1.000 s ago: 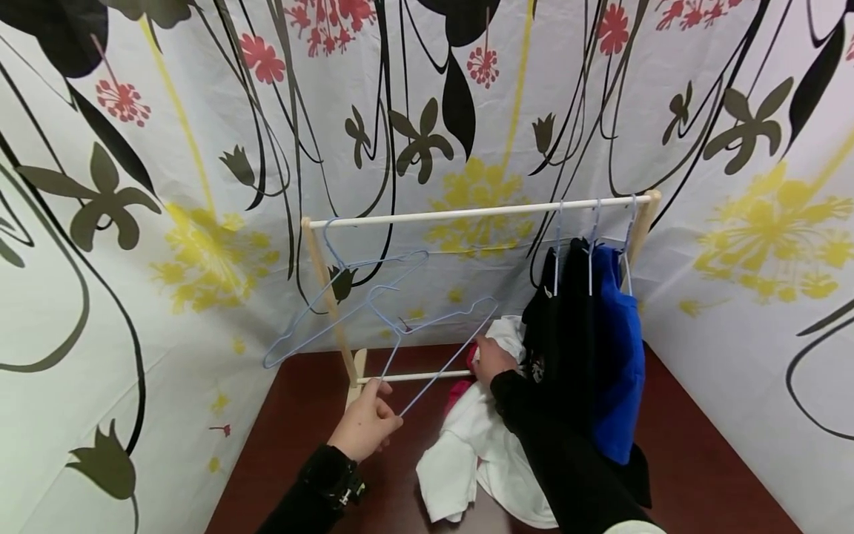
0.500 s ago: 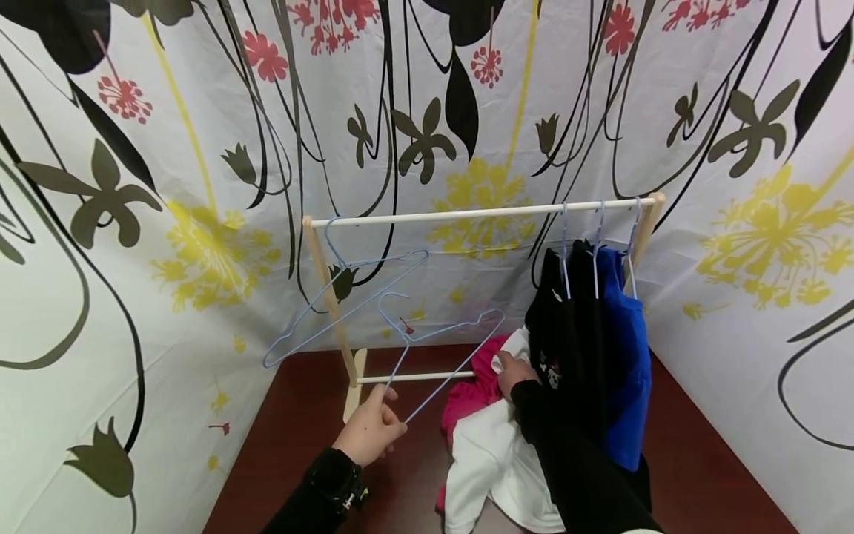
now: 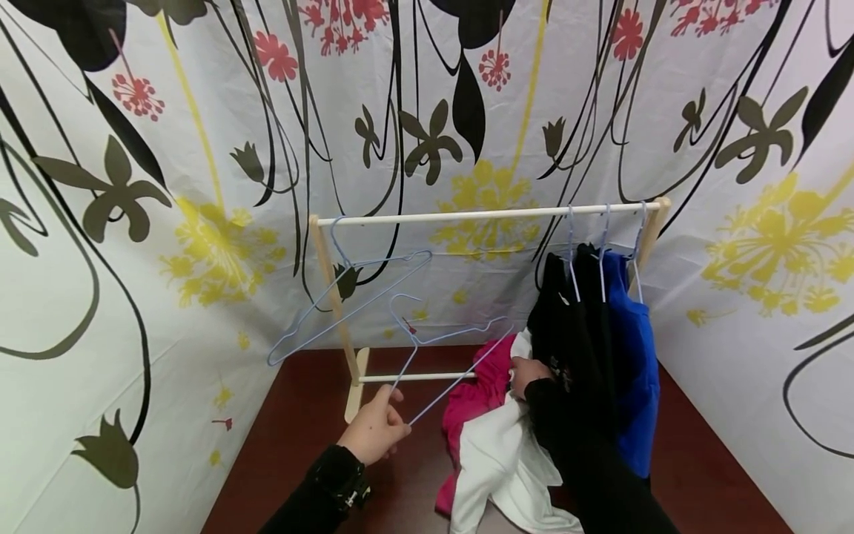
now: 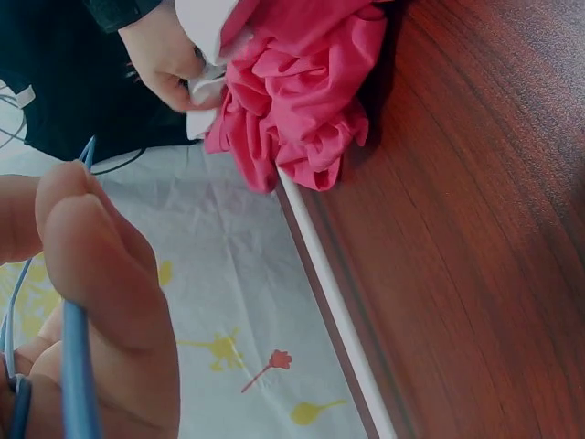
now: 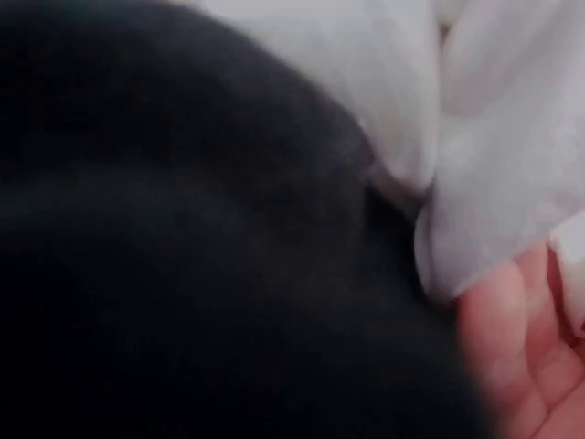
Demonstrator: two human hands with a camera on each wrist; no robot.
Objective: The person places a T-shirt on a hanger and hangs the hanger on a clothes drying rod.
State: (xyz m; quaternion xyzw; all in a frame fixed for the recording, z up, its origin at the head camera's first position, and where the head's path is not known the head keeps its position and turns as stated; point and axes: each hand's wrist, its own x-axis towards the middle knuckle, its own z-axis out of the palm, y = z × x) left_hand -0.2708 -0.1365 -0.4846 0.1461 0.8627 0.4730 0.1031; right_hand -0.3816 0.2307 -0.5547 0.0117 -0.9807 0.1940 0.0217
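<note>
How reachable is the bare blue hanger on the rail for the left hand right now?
Probably yes: the way up to the hung blue hanger looks free. The left hand already pinches another blue hanger, though, so grasping may need that released first.

A brown table (image 3: 260,452) bears a rack (image 3: 460,216), white cloth (image 3: 494,452) and pink cloth (image 3: 472,404).

Clothes pile (image 3: 492,443) on tbl (image 3: 707,460), hanger (image 3: 415,340) L, hung garms (image 3: 592,334) R

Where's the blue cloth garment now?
In the head view, the blue cloth garment hangs at the right end of the pale straight rail, beside black cloth garments.
</note>
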